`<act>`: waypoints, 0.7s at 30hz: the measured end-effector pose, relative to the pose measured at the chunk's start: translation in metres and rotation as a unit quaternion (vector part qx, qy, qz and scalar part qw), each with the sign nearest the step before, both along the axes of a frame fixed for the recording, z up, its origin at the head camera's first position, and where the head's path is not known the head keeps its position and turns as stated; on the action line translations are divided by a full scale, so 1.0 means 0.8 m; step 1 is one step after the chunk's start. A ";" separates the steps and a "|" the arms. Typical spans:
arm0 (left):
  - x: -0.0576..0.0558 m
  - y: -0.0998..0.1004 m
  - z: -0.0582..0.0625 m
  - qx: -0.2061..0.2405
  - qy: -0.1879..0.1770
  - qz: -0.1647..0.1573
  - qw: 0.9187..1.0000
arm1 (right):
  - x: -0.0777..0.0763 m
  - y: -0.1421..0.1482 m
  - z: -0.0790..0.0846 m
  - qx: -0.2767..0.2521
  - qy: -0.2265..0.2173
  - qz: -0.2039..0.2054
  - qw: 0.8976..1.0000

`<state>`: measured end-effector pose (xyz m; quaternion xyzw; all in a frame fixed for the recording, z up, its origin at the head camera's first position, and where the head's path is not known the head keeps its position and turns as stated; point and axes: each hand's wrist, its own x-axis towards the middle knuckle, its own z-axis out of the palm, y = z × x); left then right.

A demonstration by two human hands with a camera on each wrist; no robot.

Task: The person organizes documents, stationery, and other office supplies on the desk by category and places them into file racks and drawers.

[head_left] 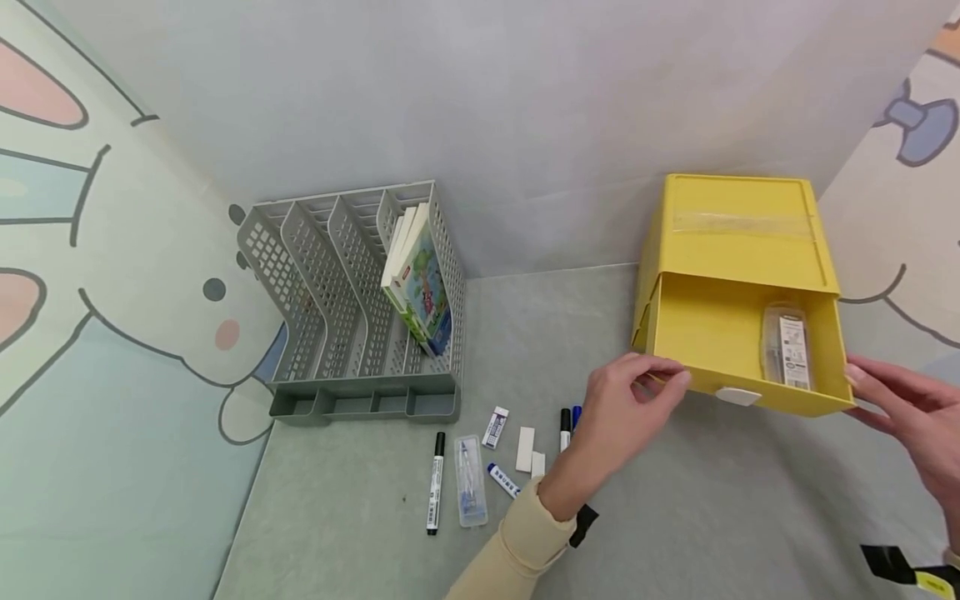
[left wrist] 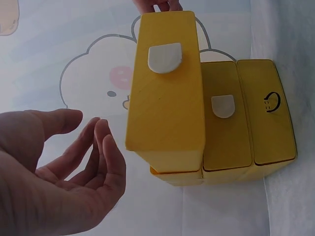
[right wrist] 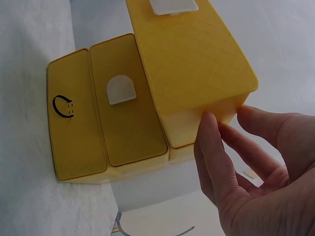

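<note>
At the right stands a yellow drawer cabinet with its top drawer pulled out. In that drawer lies a clear plastic case with a printed white label. My left hand is beside the drawer's front left corner; the left wrist view shows its fingers loosely bent with a gap to the drawer. Fingertips of my right hand touch the outer right side of the drawer, the thumb near its upper edge. A white tab handle sits on the drawer front.
A grey rack at left holds several books. Between rack and cabinet lie a black-capped marker, a clear pencil box, a blue-capped marker, an eraser and white blocks. Two lower drawers are closed.
</note>
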<state>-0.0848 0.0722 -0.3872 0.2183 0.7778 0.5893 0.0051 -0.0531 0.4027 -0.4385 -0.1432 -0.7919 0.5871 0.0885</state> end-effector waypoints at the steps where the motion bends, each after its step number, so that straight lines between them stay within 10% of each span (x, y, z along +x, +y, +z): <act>1: 0.001 -0.003 -0.003 0.002 -0.003 -0.001 1.000 | 0.000 0.000 0.000 0.000 -0.001 0.001 1.000; 21: 0.022 -0.077 -0.060 -0.027 -0.081 0.052 0.995 | 0.000 -0.001 0.003 -0.004 -0.012 -0.001 1.000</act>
